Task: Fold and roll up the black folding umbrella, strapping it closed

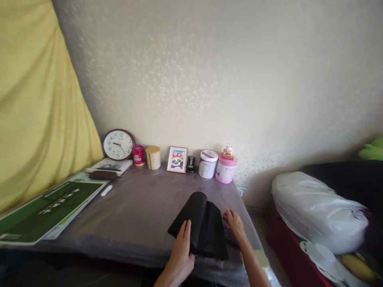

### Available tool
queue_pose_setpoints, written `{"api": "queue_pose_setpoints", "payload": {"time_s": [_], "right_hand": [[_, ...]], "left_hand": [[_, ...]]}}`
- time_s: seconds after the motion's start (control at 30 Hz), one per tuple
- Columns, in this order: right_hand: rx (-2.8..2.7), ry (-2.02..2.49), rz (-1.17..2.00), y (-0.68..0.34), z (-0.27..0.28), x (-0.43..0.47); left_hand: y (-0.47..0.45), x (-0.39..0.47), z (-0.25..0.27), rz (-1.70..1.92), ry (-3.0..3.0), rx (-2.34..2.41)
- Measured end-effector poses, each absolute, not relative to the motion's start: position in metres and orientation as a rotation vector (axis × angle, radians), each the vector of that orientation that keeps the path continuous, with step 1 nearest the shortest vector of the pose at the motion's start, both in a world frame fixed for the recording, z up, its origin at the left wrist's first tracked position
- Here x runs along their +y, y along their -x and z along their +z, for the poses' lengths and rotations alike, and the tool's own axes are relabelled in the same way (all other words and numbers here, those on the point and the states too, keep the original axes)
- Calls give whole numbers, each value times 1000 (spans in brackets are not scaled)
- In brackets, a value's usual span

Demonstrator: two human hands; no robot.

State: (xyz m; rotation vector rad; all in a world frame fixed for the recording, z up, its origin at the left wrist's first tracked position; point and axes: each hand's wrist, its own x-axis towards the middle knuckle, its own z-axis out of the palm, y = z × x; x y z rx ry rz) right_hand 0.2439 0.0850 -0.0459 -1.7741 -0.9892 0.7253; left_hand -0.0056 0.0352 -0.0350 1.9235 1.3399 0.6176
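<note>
A black, soft-looking folded piece (197, 227), cloth or a thin bag, lies near the front edge of the table. Its left part is folded over into a rounded flap, and the right part lies flatter. My left hand (182, 253) rests on the lower left of it with the fingers stretched out. Just past its right edge is my right hand (234, 223), fingers curled in. What those fingers hold, if anything, is too small to make out. A dark strip shows on the table below the right wrist.
Along the wall stand a clock (119, 145), a pink tin (138, 155), a yellow-lidded jar (153, 158), a panda picture frame (177, 159), a white-purple tub (208, 164) and a pink tub (226, 169). Green boards (54, 209) cover the left. A white plastic bag (320, 207) sits right.
</note>
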Motion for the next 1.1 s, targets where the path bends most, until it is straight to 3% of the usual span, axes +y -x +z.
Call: {"api": "queue_pose_setpoints", "payload": {"time_s": [0.2, 0.4, 0.6, 1.1], "right_hand": [[-989, 1861, 805, -234, -44, 82], [-1181, 1862, 535, -216, -34, 88], [-1203, 1823, 481, -216, -39, 89], [-1103, 1532, 675, -178, -1, 109]], "left_hand": [[18, 41, -25, 656, -1795, 1253], [16, 39, -28, 647, -1837, 1266], [8, 36, -29, 597, -1918, 1360], [-2, 32, -42, 470, -2079, 1495]]}}
